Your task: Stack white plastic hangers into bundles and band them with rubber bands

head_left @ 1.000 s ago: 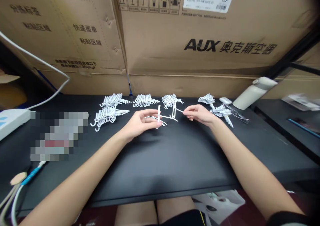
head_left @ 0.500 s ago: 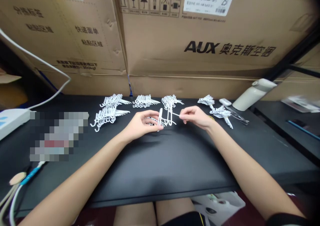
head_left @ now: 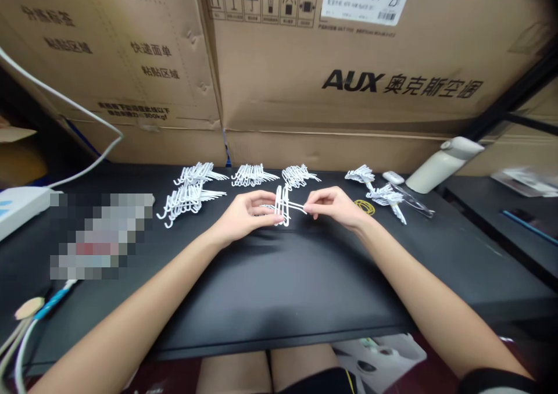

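Over the middle of the black table, my left hand (head_left: 249, 216) is closed on a few white wire hooks (head_left: 286, 209), their bent bars standing close together between thumb and fingers. My right hand (head_left: 333, 206) pinches the thin end of a wire hook whose other end meets those in my left hand. Behind my hands lie several piles of similar wire hooks: two stacked piles (head_left: 185, 199) at the left, one pile (head_left: 253, 175) in the centre, another (head_left: 299, 176) beside it. Yellow rubber bands (head_left: 364, 207) lie beyond my right wrist.
Bundled white hooks (head_left: 387, 196), a small white case (head_left: 393, 177), glasses (head_left: 412, 202) and a pale bottle (head_left: 442, 164) are at the right. A blurred-out flat object (head_left: 104, 237) and cables (head_left: 52, 307) are at the left. Large cartons (head_left: 349, 109) stand along the back.
My right hand has moved slightly left, bringing its wire hook up against those in my left hand. The yellow rubber bands show more fully now.
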